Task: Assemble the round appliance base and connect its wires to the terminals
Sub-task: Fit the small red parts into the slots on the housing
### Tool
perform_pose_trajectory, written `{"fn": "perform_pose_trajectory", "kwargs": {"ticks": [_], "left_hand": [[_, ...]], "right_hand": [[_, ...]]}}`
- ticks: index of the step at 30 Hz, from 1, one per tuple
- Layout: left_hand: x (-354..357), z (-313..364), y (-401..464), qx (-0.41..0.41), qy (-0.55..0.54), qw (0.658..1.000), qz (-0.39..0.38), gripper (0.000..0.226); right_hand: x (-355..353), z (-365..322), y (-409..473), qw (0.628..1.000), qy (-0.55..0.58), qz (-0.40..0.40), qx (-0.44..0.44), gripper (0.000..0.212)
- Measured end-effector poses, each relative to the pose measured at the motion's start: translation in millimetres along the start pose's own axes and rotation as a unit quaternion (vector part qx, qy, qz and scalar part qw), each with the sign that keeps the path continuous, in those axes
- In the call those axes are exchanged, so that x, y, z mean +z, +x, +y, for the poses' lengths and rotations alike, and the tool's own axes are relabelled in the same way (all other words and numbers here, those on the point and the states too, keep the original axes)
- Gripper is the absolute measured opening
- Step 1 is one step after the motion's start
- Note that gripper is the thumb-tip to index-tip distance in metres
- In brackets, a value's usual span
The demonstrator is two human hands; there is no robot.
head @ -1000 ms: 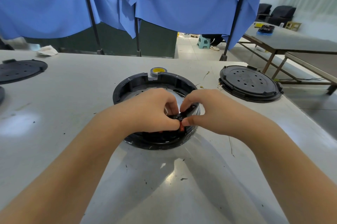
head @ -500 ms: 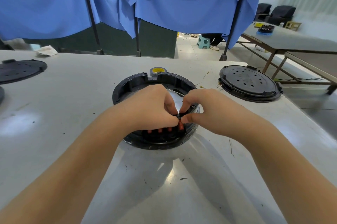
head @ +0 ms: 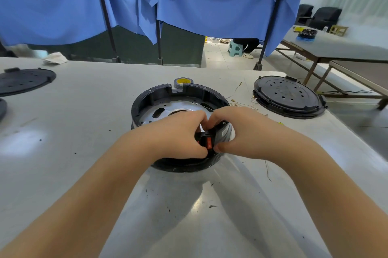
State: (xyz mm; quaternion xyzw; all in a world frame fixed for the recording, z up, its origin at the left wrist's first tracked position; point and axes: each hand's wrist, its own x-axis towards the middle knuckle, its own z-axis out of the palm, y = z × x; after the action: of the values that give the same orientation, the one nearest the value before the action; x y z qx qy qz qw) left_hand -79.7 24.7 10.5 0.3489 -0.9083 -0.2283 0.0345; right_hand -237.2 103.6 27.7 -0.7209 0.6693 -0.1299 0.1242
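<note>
I had the base (head: 180, 98) on the worktop (head: 84, 94), both hands pinching the terminal block (head: 206, 141) at its near rim: left hand (head: 178, 134), right hand (head: 237, 129). I judged this the wiring step; next, seat each wire firmly.

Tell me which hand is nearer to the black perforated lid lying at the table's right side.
Right. The right hand grips the near rim of the round base, on the side toward the perforated lid. The left hand sits beside it, farther from that lid.

Both forearms are reaching forward, converging; left hand (head: 176, 135) and right hand (head: 241, 132) are curling fingers inward, fingertips nearly touching, pinching together, knuckles up.
</note>
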Motion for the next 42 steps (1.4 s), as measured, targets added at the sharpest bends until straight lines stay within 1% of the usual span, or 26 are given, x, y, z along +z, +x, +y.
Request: {"fn": "perform_pose_trajectory", "kwargs": {"ticks": [3, 6, 10, 15, 18, 24, 29, 31, 32, 34, 36, 42], "left_hand": [[1, 0, 1, 0.002, 0.020, 1.000, -0.009, 0.033], [1, 0, 0, 0.008, 0.017, 1.000, -0.006, 0.032], [2, 1, 2, 0.025, 0.023, 0.999, 0.003, 0.023], [3, 1, 3, 0.032, 0.022, 0.999, 0.014, 0.023], [4, 0, 4, 0.036, 0.030, 0.999, 0.020, 0.024], [7, 0, 6, 0.034, 0.049, 0.997, 0.042, 0.026], [7, 1, 5, 0.026, 0.035, 0.999, 0.022, 0.023], [4, 0, 4, 0.025, 0.017, 1.000, 0.007, 0.018], [2, -1, 3, 0.022, 0.008, 1.000, 0.000, 0.018], [-3, -2, 2, 0.011, -0.009, 1.000, -0.010, 0.030], [-7, -3, 2, 0.007, -0.017, 1.000, -0.011, 0.036], [-9, -4, 3, 0.011, -0.023, 1.000, -0.009, 0.034]], "right_hand": [[5, -2, 2, 1.000, -0.017, 0.004, -0.008, 0.041], [6, -2, 2, 1.000, -0.011, 0.013, -0.015, 0.037], [7, -2, 2, 0.999, 0.001, 0.029, -0.019, 0.032], [4, 0, 4, 1.000, -0.019, 0.014, -0.007, 0.037], [1, 2, 3, 1.000, 0.005, 0.013, -0.014, 0.032], [0, 2, 1, 0.999, 0.012, 0.027, -0.029, 0.026], [0, 4, 2, 0.999, 0.013, 0.036, -0.023, 0.028], [0, 5, 2, 0.999, 0.016, 0.035, -0.019, 0.027], [0, 5, 2, 0.999, 0.017, 0.034, -0.016, 0.026], [0, 5, 3, 0.999, 0.016, 0.036, -0.011, 0.024], [1, 4, 4, 0.999, 0.008, 0.042, -0.006, 0.022], [5, -1, 4, 0.998, -0.041, 0.052, 0.002, 0.018]]}}
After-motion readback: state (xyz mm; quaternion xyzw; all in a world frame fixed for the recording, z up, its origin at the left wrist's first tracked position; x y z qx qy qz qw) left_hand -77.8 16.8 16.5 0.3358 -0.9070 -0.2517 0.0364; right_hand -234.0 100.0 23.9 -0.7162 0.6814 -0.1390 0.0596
